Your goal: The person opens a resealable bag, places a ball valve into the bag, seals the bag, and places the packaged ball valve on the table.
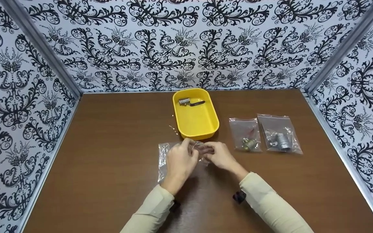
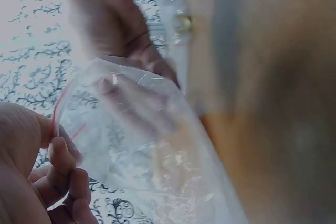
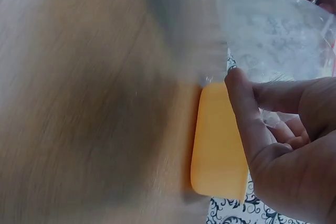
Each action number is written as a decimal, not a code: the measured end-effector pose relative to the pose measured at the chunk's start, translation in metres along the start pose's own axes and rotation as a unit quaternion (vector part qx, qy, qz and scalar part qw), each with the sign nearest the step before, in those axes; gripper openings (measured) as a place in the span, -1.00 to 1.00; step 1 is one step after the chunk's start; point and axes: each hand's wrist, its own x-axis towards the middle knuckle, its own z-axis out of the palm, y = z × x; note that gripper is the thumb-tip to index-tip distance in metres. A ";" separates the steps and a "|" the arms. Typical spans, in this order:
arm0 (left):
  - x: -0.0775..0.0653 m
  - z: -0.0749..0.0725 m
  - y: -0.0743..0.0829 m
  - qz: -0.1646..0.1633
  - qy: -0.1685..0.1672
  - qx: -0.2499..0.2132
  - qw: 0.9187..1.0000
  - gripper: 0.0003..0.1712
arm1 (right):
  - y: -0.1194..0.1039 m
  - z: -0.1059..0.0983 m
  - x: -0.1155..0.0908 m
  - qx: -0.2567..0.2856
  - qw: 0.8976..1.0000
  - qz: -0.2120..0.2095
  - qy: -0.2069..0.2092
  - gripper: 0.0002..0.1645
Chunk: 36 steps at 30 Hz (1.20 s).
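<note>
A clear plastic zip bag (image 1: 163, 161) with a red line along its mouth is spread between my hands, just in front of the yellow tray (image 1: 195, 135). My left hand (image 1: 180, 160) pinches the bag's edge by the red line, thumb against fingers, as the left wrist view shows. Opposite it, my right hand (image 1: 222, 157) holds the other side of the bag. Some right fingers show through the plastic in the left wrist view; whether they are inside or behind it I cannot tell. Inside the tray, at its far end, lies a ball valve (image 1: 184, 102) with a black lever.
To the right of the tray lie two more zip bags: one holds a brass fitting (image 1: 249, 144) with something red, the other a grey metal fitting (image 1: 283, 141). Small white bits (image 1: 173, 127) lie left of the tray. Patterned walls (image 1: 180, 48) enclose the brown table (image 1: 108, 168).
</note>
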 end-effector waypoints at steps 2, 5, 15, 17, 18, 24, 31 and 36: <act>0.001 -0.002 0.000 -0.002 0.001 -0.001 1.000 -0.78 | 0.001 -0.001 0.001 0.000 1.000 -0.003 -0.005 -0.62; 0.000 0.000 -0.004 0.000 0.002 0.007 1.000 -0.79 | 0.003 -0.002 0.002 0.000 1.000 0.003 -0.017 -0.60; 0.000 0.004 -0.022 0.003 0.020 0.024 1.000 -0.90 | 0.003 0.003 0.009 -0.043 0.995 -0.081 0.037 -0.71; 0.001 0.004 -0.024 -0.002 0.019 0.025 1.000 -0.90 | 0.004 0.002 0.014 -0.060 0.989 -0.111 0.074 -0.71; 0.001 0.004 -0.024 -0.003 0.019 0.024 1.000 -0.91 | 0.004 0.001 0.017 -0.073 0.986 -0.119 0.092 -0.71; 0.003 0.003 -0.027 0.000 0.017 0.023 1.000 -0.92 | 0.010 -0.009 0.036 -0.175 0.971 -0.112 0.118 -0.69; 0.002 0.002 -0.029 0.001 0.021 0.018 1.000 -0.92 | 0.020 -0.014 0.052 -0.268 0.952 -0.116 0.094 -0.73; 0.002 0.001 -0.031 0.007 0.027 0.012 1.000 -0.92 | 0.021 -0.018 0.053 -0.314 0.932 -0.168 0.068 -0.81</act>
